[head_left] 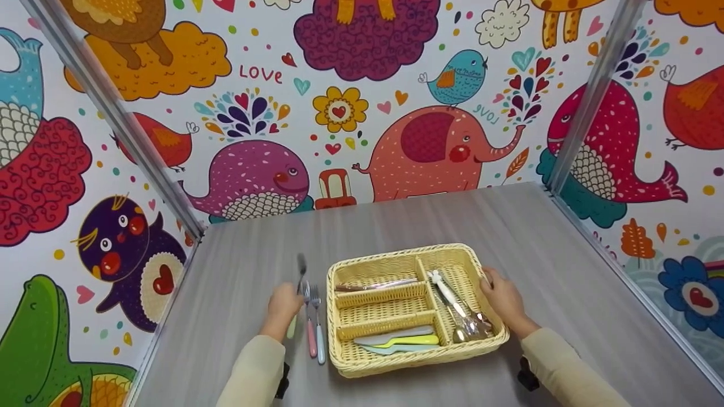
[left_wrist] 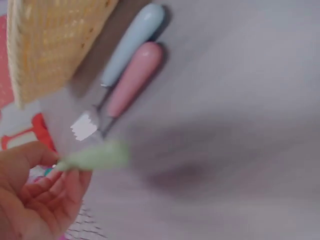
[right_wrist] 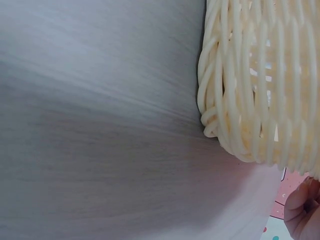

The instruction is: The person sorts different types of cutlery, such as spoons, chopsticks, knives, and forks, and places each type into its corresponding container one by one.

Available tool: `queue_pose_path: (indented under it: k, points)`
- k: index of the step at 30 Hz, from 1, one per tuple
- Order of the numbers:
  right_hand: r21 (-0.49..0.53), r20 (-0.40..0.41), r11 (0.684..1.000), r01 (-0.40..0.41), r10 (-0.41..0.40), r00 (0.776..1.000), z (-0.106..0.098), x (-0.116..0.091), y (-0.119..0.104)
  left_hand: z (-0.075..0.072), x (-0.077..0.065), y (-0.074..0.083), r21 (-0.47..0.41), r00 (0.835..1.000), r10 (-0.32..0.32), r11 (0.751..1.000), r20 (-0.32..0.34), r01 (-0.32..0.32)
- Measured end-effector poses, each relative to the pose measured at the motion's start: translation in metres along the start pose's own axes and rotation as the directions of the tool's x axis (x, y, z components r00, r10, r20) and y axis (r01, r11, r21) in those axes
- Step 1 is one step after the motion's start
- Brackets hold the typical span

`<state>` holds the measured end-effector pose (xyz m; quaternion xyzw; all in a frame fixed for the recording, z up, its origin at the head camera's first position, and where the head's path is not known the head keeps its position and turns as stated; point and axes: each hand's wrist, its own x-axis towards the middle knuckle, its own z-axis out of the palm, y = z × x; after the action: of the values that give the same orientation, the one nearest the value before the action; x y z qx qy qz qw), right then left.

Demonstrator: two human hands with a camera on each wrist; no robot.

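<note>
My left hand point(head_left: 284, 305) pinches a green-handled fork point(left_wrist: 100, 156) just left of the wicker basket; its metal head looks blurred in the head view. Beside it on the table lie a pink-handled fork point(head_left: 311, 336) and a blue-handled fork point(head_left: 320, 339), side by side. My right hand point(head_left: 503, 297) grips the right rim of the divided basket point(head_left: 362, 370). Inside, several knives point(head_left: 396, 340) lie in the front left compartment and several spoons point(head_left: 464, 316) in the long right one. Slim shiny utensils point(head_left: 376, 285) lie in the back left compartment.
The grey wood-grain table point(head_left: 254, 243) is bounded by printed cartoon walls point(head_left: 339, 158) at the back and sides. Metal frame posts point(head_left: 121, 121) run along the corners. The basket's middle left compartment point(head_left: 387, 305) shows its woven floor.
</note>
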<state>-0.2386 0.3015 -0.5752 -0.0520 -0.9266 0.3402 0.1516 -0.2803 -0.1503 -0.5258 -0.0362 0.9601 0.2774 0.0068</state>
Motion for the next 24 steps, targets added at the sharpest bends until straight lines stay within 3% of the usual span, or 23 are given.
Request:
queue_pose_path:
  k: [2, 4, 7, 10, 13, 14, 16, 19, 22, 24]
  points:
    - [-0.001, 0.009, 1.0, -0.003, 0.003, 1.0, -0.001, 0.0, 0.0, -0.002, 0.001, 0.018, 0.05, 0.997, 0.072, 0.996, -0.034, -0.07]
    - [0.0, 0.02, 1.0, -0.005, 0.005, 1.0, -0.001, 0.0, 0.0, -0.001, 0.0, 0.035, 0.095, 0.981, 0.185, 0.979, -0.064, -0.179]
    - [0.0, 0.03, 1.0, -0.008, 0.008, 1.0, -0.001, 0.0, 0.0, 0.006, -0.004, 0.058, 0.161, 0.924, 0.381, 0.915, -0.039, -0.371]
    - [-0.001, 0.03, 1.0, -0.012, 0.012, 0.999, -0.001, 0.0, -0.001, 0.021, -0.011, 0.076, 0.264, 0.819, 0.573, 0.785, 0.034, -0.561]
    - [-0.004, 0.024, 1.0, -0.01, 0.01, 1.0, 0.0, 0.0, 0.0, 0.038, -0.016, 0.091, 0.384, 0.714, 0.694, 0.636, 0.095, -0.669]
    - [-0.004, 0.021, 1.0, -0.009, 0.009, 1.0, 0.0, 0.0, 0.0, 0.044, -0.018, 0.095, 0.423, 0.685, 0.721, 0.591, 0.106, -0.687]
    - [-0.005, 0.012, 1.0, -0.006, 0.006, 1.0, 0.001, 0.0, 0.0, 0.054, -0.021, 0.101, 0.47, 0.646, 0.752, 0.526, 0.131, -0.708]
    - [-0.003, 0.01, 1.0, -0.001, 0.001, 1.0, 0.001, 0.0, 0.001, 0.065, -0.024, 0.107, 0.513, 0.618, 0.768, 0.467, 0.169, -0.72]
    - [0.003, 0.011, 1.0, 0.003, -0.003, 1.0, 0.001, 0.0, 0.001, 0.072, -0.024, 0.109, 0.517, 0.63, 0.742, 0.455, 0.229, -0.725]
    - [0.005, 0.009, 1.0, 0.006, -0.006, 1.0, 0.001, 0.0, 0.001, 0.075, -0.023, 0.11, 0.513, 0.657, 0.702, 0.471, 0.274, -0.718]
